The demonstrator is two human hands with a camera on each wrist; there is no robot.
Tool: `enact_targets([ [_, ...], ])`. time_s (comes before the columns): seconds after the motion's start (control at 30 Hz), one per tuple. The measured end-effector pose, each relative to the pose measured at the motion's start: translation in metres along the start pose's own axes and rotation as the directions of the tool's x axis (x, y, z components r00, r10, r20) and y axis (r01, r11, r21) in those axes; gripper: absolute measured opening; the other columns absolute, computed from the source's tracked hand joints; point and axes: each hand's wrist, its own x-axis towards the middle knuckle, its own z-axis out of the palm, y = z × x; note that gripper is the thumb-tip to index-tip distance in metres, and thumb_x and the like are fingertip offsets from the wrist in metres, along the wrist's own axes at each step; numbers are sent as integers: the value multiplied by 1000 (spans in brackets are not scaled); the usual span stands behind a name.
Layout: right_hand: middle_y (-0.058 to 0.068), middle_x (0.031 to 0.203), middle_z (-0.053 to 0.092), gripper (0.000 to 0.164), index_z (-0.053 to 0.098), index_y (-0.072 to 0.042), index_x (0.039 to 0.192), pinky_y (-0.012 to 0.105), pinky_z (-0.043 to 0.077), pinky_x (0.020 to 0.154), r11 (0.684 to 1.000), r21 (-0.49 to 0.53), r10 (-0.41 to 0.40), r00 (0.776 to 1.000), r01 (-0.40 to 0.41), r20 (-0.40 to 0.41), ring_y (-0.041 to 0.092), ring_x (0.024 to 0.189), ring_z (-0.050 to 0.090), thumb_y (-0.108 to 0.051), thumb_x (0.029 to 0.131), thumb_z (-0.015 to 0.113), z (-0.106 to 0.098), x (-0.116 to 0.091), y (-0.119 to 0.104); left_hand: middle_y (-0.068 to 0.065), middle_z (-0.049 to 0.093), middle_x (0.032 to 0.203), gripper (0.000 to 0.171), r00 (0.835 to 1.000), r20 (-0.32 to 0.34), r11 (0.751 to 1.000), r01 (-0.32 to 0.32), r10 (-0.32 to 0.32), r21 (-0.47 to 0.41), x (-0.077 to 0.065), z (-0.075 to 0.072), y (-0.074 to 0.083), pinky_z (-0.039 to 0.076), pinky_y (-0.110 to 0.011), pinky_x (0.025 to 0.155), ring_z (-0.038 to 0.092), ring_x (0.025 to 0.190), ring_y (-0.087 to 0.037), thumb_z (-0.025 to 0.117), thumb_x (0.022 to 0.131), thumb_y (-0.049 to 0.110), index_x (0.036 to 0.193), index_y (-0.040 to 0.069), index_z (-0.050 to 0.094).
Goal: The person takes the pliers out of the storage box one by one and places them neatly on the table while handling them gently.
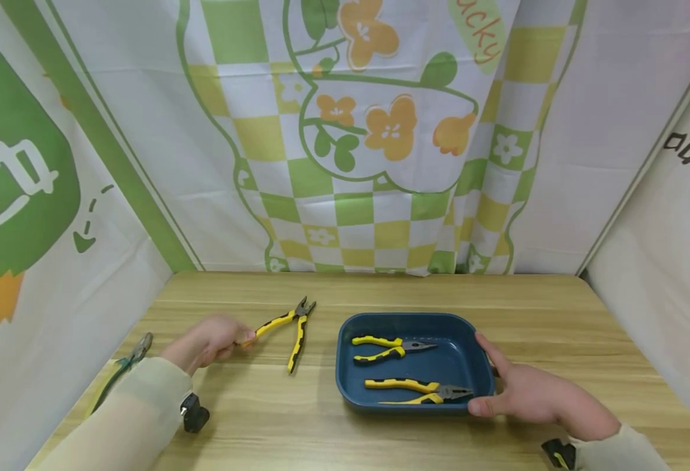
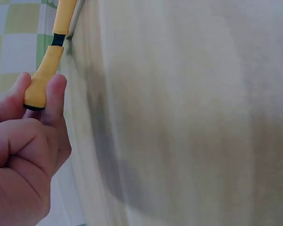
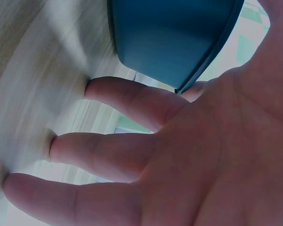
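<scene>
My left hand [image 1: 222, 337] pinches the end of one yellow handle of a pair of combination pliers [image 1: 299, 339] between thumb and fingers. The pliers stand spread, with their dark jaws toward the back of the table. In the left wrist view only part of the pliers' handle [image 2: 48, 66] shows. My right hand [image 1: 535, 392] rests against the right end of a dark blue tray [image 1: 345, 383], thumb and index finger along its rim. Three straight fingers [image 3: 104, 157] reach down to the table in the right wrist view. Two yellow-handled needle-nose pliers [image 1: 400, 347] lie inside the tray.
Green-handled pliers [image 1: 133, 356] lie at the table's left side, partly hidden by the left sleeve [image 1: 144, 399]. The wooden table [image 1: 297, 425] ends at a patterned curtain [image 1: 374, 216] behind, with cloth walls on both sides.
</scene>
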Motion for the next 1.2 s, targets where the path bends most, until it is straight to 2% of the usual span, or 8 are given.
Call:
enact_targets([
  [0.2, 39, 135, 48, 122, -10, -5, 158, 58, 44, 93, 1000, 2, 16, 1000, -16, -2, 33, 102, 63, -47, 84, 78, 1, 0, 0, -7, 67, 82, 20, 1000, -2, 1000, -5, 5, 12, -5, 2, -10, 28, -20, 43, 32, 43, -6, 60, 99, 13, 100, -4, 70],
  [0.47, 36, 130, 53, 121, -11, -6, 158, 59, 43, 93, 1000, 12, 29, 1000, -29, 10, 35, 104, 62, -46, 85, 78, 0, -1, 1, -8, 71, 83, 30, 1000, -2, 999, 6, -6, 39, -11, 5, -13, 29, -20, 44, 33, 46, -8, 66, 96, 13, 119, -7, 66],
  [0.57, 36, 128, 55, 121, -11, -7, 158, 59, 44, 92, 999, 16, 36, 999, -36, 16, 35, 103, 63, -47, 85, 77, -1, 0, 1, -8, 72, 84, 31, 1000, -9, 997, 14, -13, 77, -13, 6, -10, 28, -20, 43, 35, 46, -9, 67, 96, 13, 120, -6, 66],
  [0.77, 33, 123, 59, 121, -11, -6, 158, 58, 45, 91, 999, 16, 39, 999, -40, 21, 31, 97, 65, -46, 85, 77, -1, 0, -1, -9, 71, 81, 26, 1000, 21, 991, -1, -2, 137, -15, 8, -3, 26, -19, 42, 56, 53, -11, 70, 93, 12, 112, -6, 69],
  [0.93, 34, 126, 57, 122, -12, -7, 158, 57, 45, 91, 999, 23, 49, 999, -49, 21, 29, 96, 65, -47, 85, 77, -1, 1, 0, -7, 71, 73, 20, 998, 52, 983, 10, -20, 184, -17, 8, 2, 23, -19, 42, 42, 44, -6, 72, 90, 12, 105, -1, 70],
  [1.03, 35, 128, 55, 122, -12, -8, 158, 57, 45, 91, 998, 26, 52, 998, -52, 21, 29, 96, 64, -47, 85, 78, -1, 1, 0, -6, 70, 71, 14, 998, 62, 965, -2, -15, 262, -18, 8, 5, 21, -19, 42, 31, 41, -5, 73, 90, 14, 95, 1, 71],
  [1.1, 35, 128, 55, 122, -12, -8, 158, 57, 45, 91, 998, 26, 49, 999, -49, 19, 29, 96, 64, -46, 85, 78, -1, 2, 0, -5, 70, 69, 14, 998, 55, 942, 0, -20, 335, -18, 9, 8, 19, -20, 42, 25, 41, -5, 73, 90, 18, 86, 4, 72],
  [1.2, 36, 131, 52, 122, -12, -7, 158, 58, 44, 92, 999, 23, 39, 999, -40, 15, 31, 99, 64, -46, 85, 78, -1, 2, 1, -3, 69, 66, 26, 998, 56, 870, -23, -5, 492, -19, 8, 13, 23, -22, 44, 25, 44, -7, 70, 93, 27, 75, 8, 72],
])
